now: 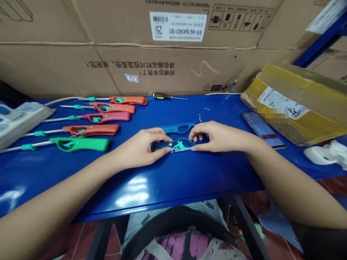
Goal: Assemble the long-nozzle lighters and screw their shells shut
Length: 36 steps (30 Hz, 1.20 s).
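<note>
A blue lighter shell (187, 140), opened up, lies across the middle of the blue table with its inner parts showing. Inside it sit a teal trigger (181, 145) and thin white wires. My left hand (142, 148) is closed round the shell's left end, thumb in front and fingers behind. At the right end, my right hand (217, 136) has its thumb and fingertips on the shell's edge and the wires; the exact contact is partly hidden. Just behind, a second blue shell half (177, 128) lies on the table, its left part covered by my left hand.
Several assembled long-nosed lighters (93, 144) lie in a column at left beside a white power strip (24, 121). A screwdriver (162, 96) and white scraps lie at the back. A phone (261, 128), taped carton (295, 104) and white object (320, 155) are at right. Large cardboard (108, 32) stands behind.
</note>
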Available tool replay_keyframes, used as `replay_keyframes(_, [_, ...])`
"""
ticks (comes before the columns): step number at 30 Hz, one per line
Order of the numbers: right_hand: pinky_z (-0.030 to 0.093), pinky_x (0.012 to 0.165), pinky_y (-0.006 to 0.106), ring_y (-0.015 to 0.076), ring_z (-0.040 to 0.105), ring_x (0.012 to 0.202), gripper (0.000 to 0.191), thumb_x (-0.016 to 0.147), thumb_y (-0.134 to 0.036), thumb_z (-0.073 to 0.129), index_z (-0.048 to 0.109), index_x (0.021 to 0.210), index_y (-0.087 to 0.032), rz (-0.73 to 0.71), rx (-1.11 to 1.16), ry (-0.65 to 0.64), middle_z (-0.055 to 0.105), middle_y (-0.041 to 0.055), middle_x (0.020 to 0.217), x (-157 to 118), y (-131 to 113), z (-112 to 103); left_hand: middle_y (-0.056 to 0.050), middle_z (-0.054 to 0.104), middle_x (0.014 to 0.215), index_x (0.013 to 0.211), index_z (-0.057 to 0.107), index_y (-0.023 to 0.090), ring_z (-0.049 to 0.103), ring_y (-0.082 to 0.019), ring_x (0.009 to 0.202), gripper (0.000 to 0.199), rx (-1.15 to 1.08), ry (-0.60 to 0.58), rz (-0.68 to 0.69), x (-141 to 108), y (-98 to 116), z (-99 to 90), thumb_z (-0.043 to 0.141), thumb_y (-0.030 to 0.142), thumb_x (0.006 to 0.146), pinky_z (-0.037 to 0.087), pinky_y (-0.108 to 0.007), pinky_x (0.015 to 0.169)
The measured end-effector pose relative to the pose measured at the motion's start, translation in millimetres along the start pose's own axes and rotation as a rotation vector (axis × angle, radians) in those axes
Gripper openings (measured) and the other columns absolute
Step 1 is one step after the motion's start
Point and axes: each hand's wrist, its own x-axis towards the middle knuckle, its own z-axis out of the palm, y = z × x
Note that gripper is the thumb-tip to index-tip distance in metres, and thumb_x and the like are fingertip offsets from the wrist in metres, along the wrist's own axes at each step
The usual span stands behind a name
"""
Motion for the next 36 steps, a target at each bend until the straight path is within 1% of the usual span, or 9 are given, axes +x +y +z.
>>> replay_keyframes(3, [0.048,0.075,0.031,0.0177,0.062,0.084,0.021,0.088,-0.036,0.068,0.072,0.100,-0.019,0.005,0.006,-0.016,0.073,0.0057,0.097,-1.0,-0.1,-1.8,-0.008,0.069,0.107,0.115,0.074,0.020,0.068,-0.020,0.092,0.028,0.006,0.007,-0.002,-0.2,2.3,0.0,0.061,0.035,0.094,0.056,-0.034,0.088])
replay_keyframes(7, [0.048,0.074,0.031,0.0173,0.063,0.082,0.021,0.090,-0.035,0.064,0.073,0.100,-0.019,0.022,0.016,-0.030,0.074,0.0058,0.096,-2.0,0.8,-4.0,-0.008,0.069,0.109,0.115,0.072,0.020,0.065,-0.021,0.102,0.027,0.011,0.055,0.024,0.4,5.2,3.8,0.059,0.032,0.095,0.053,-0.036,0.093])
replay_keyframes(13, [0.048,0.071,0.030,0.0174,0.063,0.081,0.024,0.091,-0.040,0.064,0.073,0.096,-0.019,0.045,0.012,-0.040,0.073,0.0051,0.092,-3.7,4.5,-7.4,-0.007,0.068,0.114,0.116,0.070,0.020,0.062,-0.022,0.108,0.026,0.057,0.126,0.072,0.5,8.1,10.6,0.059,0.035,0.098,0.048,-0.038,0.102])
replay_keyframes(15, [0.048,0.071,0.030,0.0173,0.063,0.081,0.022,0.090,-0.039,0.065,0.073,0.096,-0.020,0.048,0.014,-0.047,0.073,0.0046,0.092,-4.2,5.9,-8.1,-0.007,0.068,0.114,0.112,0.070,0.020,0.062,-0.022,0.108,0.022,0.077,0.134,0.109,-0.1,9.1,10.9,0.059,0.032,0.098,0.047,-0.039,0.101])
replay_keyframes(18, [0.048,0.073,0.030,0.0174,0.063,0.082,0.020,0.089,-0.038,0.065,0.073,0.096,-0.020,0.050,0.010,-0.044,0.073,0.0046,0.093,-4.9,7.8,-9.6,-0.008,0.068,0.113,0.109,0.073,0.021,0.062,-0.021,0.105,0.019,0.104,0.103,0.165,-1.2,8.2,11.5,0.059,0.029,0.098,0.048,-0.038,0.099])
replay_keyframes(22, [0.047,0.075,0.031,0.0183,0.062,0.084,0.026,0.086,-0.044,0.070,0.073,0.096,-0.020,0.028,-0.006,-0.001,0.073,0.0054,0.097,-4.9,9.7,-11.1,-0.007,0.071,0.116,0.110,0.077,0.024,0.062,-0.021,0.102,0.020,0.165,0.081,0.211,-2.2,3.2,14.5,0.061,0.027,0.098,0.050,-0.039,0.093])
replay_keyframes(28, [0.046,0.071,0.030,0.0174,0.060,0.081,0.027,0.083,-0.045,0.074,0.072,0.093,-0.020,0.052,0.029,-0.037,0.072,0.0042,0.093,-2.2,9.7,-8.5,-0.007,0.072,0.114,0.103,0.080,0.023,0.062,-0.020,0.095,0.020,0.183,0.102,0.242,-1.9,0.5,17.6,0.061,0.026,0.098,0.051,-0.038,0.089])
replay_keyframes(32, [0.045,0.071,0.029,0.0167,0.059,0.080,0.027,0.085,-0.045,0.072,0.072,0.094,-0.019,0.042,0.028,-0.043,0.072,0.0040,0.094,-1.3,9.0,-6.8,-0.008,0.072,0.115,0.103,0.080,0.023,0.062,-0.021,0.097,0.020,0.199,0.095,0.233,-2.2,1.8,17.5,0.061,0.026,0.098,0.051,-0.039,0.089])
replay_keyframes(36, [0.044,0.070,0.029,0.0158,0.059,0.078,0.027,0.089,-0.045,0.067,0.071,0.092,-0.019,0.019,0.009,-0.016,0.071,0.0042,0.091,-0.1,7.4,-4.3,-0.008,0.072,0.116,0.103,0.080,0.023,0.064,-0.023,0.100,0.021,0.243,0.089,0.227,-2.8,3.6,17.1,0.060,0.027,0.099,0.050,-0.040,0.089])
